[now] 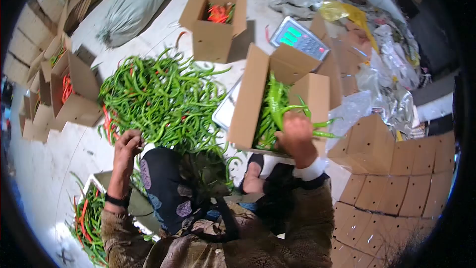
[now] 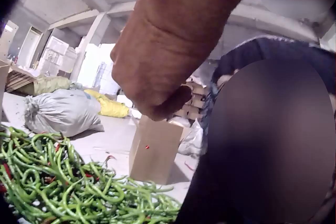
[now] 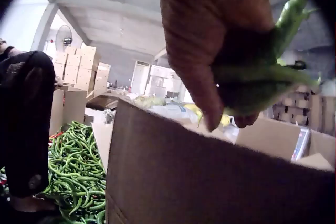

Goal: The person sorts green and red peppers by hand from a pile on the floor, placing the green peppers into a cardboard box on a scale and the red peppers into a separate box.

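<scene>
The right hand (image 1: 299, 136) is gripping green chili peppers (image 3: 265, 74) above the near right corner of a cardboard box (image 1: 249, 99), while the left hand (image 1: 128, 144) is hanging loosely curled and empty by the near left edge of the chili pile (image 1: 163, 94).

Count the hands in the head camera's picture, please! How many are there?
2: the left hand near the big pepper pile, and the right hand holding green peppers over the open box. None seem hidden.
</scene>
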`<move>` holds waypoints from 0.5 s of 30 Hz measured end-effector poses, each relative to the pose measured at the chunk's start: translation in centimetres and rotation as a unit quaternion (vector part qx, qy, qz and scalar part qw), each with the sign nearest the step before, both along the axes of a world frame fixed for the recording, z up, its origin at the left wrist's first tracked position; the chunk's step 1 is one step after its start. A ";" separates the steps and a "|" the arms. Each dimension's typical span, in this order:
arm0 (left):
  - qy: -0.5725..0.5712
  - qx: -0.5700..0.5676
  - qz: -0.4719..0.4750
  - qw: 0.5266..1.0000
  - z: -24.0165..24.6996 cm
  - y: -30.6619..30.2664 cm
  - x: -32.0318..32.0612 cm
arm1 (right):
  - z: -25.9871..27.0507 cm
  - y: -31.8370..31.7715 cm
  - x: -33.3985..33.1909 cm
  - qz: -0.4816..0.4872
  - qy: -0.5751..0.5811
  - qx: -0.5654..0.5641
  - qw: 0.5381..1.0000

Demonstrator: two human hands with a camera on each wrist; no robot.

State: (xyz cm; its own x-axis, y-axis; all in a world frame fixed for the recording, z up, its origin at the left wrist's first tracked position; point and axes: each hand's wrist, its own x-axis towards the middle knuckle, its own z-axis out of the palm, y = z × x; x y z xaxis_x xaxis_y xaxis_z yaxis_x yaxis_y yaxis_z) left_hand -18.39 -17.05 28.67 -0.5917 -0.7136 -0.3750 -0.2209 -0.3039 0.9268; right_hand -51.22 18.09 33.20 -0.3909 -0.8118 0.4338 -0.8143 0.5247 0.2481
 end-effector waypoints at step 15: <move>-0.231 -0.428 -0.223 0.845 -19.2 -1.3 -6.4 | -4.0 -7.0 14.7 0.111 -0.617 0.000 0.779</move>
State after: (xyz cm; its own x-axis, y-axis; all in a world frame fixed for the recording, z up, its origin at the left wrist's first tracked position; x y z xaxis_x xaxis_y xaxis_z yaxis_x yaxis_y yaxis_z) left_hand -24.83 -18.32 9.44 -0.8055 -0.5843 -0.0988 -0.5341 0.6436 0.5482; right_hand -36.50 11.10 29.21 -0.3596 -0.9191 -0.1608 -0.5031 0.3362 -0.7962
